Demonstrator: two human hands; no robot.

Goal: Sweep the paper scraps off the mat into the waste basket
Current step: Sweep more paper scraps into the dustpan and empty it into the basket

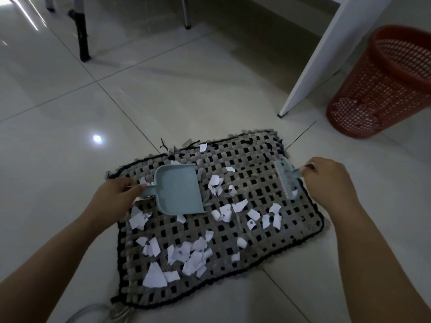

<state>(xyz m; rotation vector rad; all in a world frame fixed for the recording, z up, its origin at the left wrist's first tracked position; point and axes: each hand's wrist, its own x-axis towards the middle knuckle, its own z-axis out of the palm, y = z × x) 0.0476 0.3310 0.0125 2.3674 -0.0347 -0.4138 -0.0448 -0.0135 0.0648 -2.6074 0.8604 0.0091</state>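
A grey and black woven mat lies on the tiled floor, strewn with several white paper scraps. My left hand grips the handle of a pale blue dustpan, which rests on the mat's left part with its mouth facing right. My right hand pinches the handle of a small pale blue brush at the mat's right edge. A red mesh waste basket stands on the floor to the upper right, tilted in the view.
A white slanted table leg stands between the mat and the basket. A black chair leg and a metal leg are farther back. Grey cords lie at the mat's near left corner.
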